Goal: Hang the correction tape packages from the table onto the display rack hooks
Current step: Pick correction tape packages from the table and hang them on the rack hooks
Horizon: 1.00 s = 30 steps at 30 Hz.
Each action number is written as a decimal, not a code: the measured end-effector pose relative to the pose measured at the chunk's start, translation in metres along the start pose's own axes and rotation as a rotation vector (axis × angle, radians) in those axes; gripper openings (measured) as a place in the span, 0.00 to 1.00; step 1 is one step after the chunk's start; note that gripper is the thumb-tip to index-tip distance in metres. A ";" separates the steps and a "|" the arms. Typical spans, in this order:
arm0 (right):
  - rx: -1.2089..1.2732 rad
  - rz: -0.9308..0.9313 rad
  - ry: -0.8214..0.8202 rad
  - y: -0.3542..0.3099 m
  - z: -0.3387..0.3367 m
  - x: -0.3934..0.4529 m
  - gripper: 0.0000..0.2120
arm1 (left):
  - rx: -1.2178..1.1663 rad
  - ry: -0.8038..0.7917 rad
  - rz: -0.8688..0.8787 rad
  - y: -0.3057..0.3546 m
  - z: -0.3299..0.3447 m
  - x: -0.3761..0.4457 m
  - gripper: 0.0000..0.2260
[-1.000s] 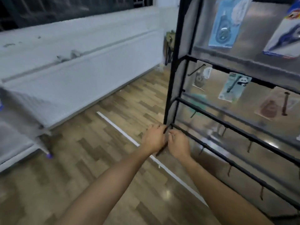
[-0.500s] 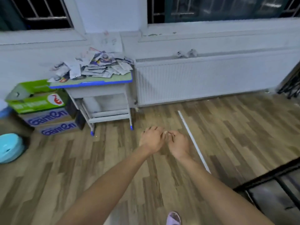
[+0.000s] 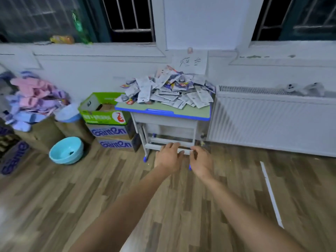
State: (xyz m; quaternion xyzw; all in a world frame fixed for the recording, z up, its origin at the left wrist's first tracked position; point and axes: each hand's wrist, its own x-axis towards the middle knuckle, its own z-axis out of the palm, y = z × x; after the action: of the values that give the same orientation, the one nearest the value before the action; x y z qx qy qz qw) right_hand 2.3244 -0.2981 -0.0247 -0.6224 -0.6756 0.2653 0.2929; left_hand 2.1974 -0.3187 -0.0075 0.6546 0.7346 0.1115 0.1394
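Observation:
A heap of correction tape packages [image 3: 169,91] covers the small table [image 3: 163,112], which has a green top with a blue rim and stands against the wall straight ahead. My left hand [image 3: 168,158] and my right hand [image 3: 201,163] are stretched out in front of me, low before the table's legs, a little apart. Their fingers look relaxed and I see nothing in either hand. The display rack is out of view.
Stacked cardboard boxes [image 3: 109,128] stand left of the table, with a light blue basin [image 3: 66,150] on the wood floor and a pile of pink and purple cloth [image 3: 32,99] farther left. A white radiator [image 3: 272,120] runs along the wall at right.
My view has swung left from the black display rack to the table by the wall. My hands left the rack's bar and have drawn slightly apart.

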 end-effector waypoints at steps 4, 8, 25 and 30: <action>-0.036 -0.046 -0.066 -0.016 0.034 0.066 0.13 | 0.007 0.026 -0.081 -0.032 -0.011 0.058 0.21; -0.024 -0.057 -0.114 -0.036 0.075 0.135 0.13 | 0.009 0.050 -0.143 -0.072 -0.021 0.127 0.21; -0.133 -0.153 -0.218 -0.145 0.228 0.398 0.18 | 0.101 -0.015 -0.313 -0.257 -0.086 0.397 0.25; -0.387 -0.388 -0.302 -0.158 0.266 0.465 0.30 | 0.183 -0.024 -0.340 -0.307 -0.094 0.458 0.30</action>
State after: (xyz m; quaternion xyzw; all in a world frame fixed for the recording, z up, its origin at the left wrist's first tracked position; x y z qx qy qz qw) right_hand 1.9983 0.1537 -0.0627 -0.4793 -0.8558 0.1604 0.1104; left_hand 1.8310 0.1013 -0.0526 0.5322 0.8401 0.0112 0.1046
